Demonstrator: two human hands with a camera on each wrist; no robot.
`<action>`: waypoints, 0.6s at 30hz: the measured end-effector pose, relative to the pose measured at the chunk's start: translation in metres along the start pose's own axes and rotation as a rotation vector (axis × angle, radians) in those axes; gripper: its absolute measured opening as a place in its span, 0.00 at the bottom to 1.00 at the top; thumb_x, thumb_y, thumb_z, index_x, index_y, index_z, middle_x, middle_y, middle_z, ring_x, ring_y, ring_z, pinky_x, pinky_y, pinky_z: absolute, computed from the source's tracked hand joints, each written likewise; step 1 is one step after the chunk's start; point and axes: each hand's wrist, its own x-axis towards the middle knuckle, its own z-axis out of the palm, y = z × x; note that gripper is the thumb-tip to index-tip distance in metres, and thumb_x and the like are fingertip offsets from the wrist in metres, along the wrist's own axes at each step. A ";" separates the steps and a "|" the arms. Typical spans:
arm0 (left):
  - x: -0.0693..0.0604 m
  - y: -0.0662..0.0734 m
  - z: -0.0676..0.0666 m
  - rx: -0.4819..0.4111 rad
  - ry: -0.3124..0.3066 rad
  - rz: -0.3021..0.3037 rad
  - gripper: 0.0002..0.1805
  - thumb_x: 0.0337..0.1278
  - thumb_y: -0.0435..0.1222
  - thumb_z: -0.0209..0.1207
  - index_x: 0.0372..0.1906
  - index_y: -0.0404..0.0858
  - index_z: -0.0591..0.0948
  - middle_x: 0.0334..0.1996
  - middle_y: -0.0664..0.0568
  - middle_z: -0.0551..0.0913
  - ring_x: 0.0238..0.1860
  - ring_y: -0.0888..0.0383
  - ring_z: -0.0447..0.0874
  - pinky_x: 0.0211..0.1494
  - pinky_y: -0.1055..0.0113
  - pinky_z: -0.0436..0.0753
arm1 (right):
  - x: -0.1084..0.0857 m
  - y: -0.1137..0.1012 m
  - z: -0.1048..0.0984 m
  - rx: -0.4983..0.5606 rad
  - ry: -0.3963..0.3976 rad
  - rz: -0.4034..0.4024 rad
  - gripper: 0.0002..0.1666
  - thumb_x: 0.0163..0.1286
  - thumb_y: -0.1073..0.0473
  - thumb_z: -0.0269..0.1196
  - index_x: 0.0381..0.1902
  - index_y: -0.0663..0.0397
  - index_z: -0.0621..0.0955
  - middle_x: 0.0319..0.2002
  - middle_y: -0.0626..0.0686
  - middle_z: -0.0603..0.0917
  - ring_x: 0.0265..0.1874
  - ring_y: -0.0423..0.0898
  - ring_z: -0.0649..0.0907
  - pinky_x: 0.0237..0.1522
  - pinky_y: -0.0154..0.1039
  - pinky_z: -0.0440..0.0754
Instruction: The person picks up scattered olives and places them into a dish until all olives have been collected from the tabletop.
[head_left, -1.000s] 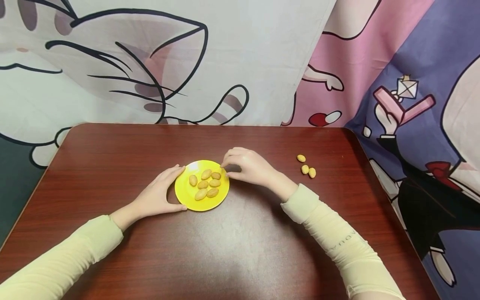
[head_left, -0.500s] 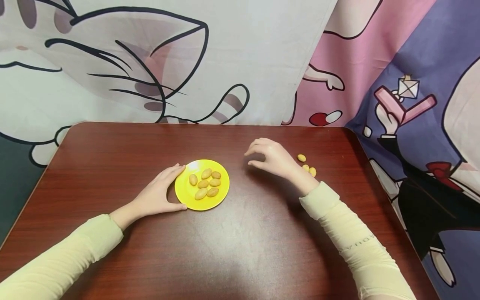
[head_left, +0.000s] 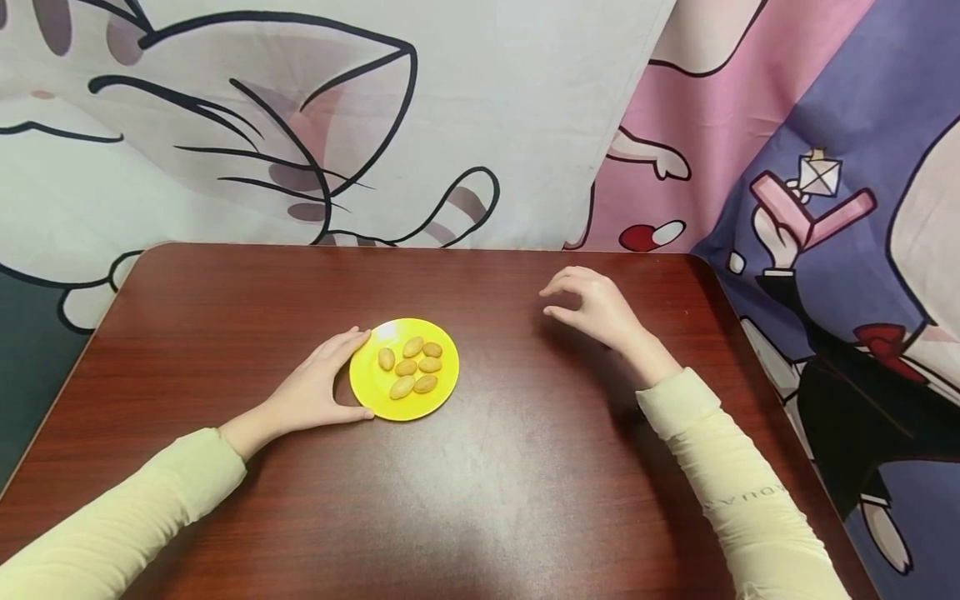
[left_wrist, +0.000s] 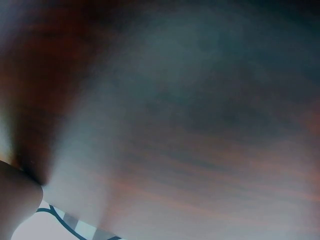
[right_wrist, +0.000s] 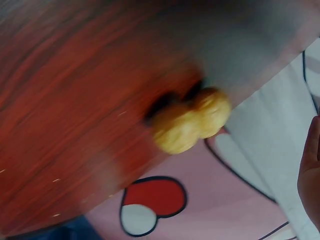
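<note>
In the head view, my left hand [head_left: 311, 387] holds the left side of a yellow plate [head_left: 367, 383], thumb at its near edge and fingers at its far edge. Several small yellow-brown oval pieces [head_left: 402, 387] lie on the plate. My right hand [head_left: 596, 308] hovers over the table to the plate's right, fingers loosely bent and holding nothing. The right wrist view shows two blurred yellow pieces [right_wrist: 176, 132] on the table beside part of that hand [right_wrist: 311, 190]; in the head view the right hand and wrist hide the loose pieces.
The dark red-brown wooden table [head_left: 465, 500] has rounded far corners. Behind it hangs a printed cloth [head_left: 525, 125], white, pink and purple with cartoon figures. A dark, blurred table surface [left_wrist: 200, 175] fills most of the left wrist view.
My right hand has moved from the plate's right edge away to the right, and now covers the loose pieces seen there earlier. My left hand and the plate have stayed in place.
</note>
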 end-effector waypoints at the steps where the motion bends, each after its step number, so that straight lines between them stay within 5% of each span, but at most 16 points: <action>1: 0.000 0.000 0.000 -0.001 0.000 -0.001 0.64 0.44 0.52 0.82 0.83 0.35 0.60 0.83 0.34 0.59 0.82 0.32 0.56 0.78 0.29 0.66 | -0.002 0.002 -0.002 -0.002 0.006 0.012 0.13 0.61 0.67 0.78 0.45 0.58 0.91 0.43 0.56 0.90 0.50 0.54 0.86 0.59 0.50 0.81; 18: 0.000 0.001 0.000 -0.003 -0.005 -0.007 0.64 0.44 0.51 0.82 0.83 0.35 0.60 0.83 0.34 0.58 0.83 0.33 0.56 0.78 0.30 0.66 | -0.027 0.037 -0.020 -0.017 0.057 0.125 0.13 0.60 0.69 0.78 0.43 0.60 0.91 0.41 0.56 0.91 0.45 0.53 0.87 0.53 0.29 0.77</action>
